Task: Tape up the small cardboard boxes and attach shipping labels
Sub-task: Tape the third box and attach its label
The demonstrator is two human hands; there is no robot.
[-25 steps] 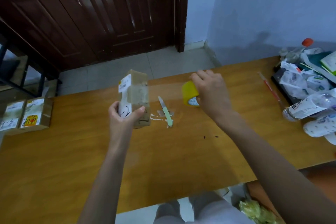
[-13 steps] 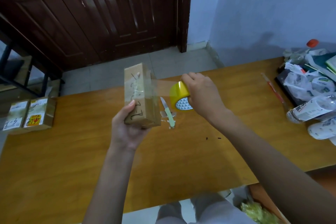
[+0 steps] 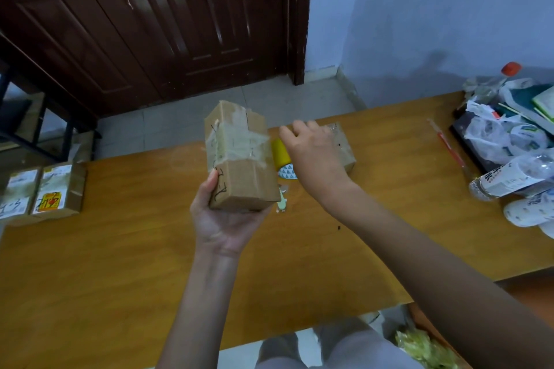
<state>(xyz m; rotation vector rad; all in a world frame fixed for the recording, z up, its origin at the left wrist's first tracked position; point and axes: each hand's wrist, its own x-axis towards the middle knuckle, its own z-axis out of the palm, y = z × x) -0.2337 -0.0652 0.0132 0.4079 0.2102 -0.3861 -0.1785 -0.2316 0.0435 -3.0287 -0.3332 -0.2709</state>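
We cradle the box (image 3: 239, 159) upright in our left hand (image 3: 227, 219) above the bench (image 3: 120, 249) – fingers curled under it, taped face toward us – while our right hand (image 3: 314, 156) grips the tape roll (image 3: 281, 156) just beside it, ready to wrap.

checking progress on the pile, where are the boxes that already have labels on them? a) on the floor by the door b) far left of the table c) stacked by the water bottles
b, the two labelled boxes sit side by side at the table's far left edge.
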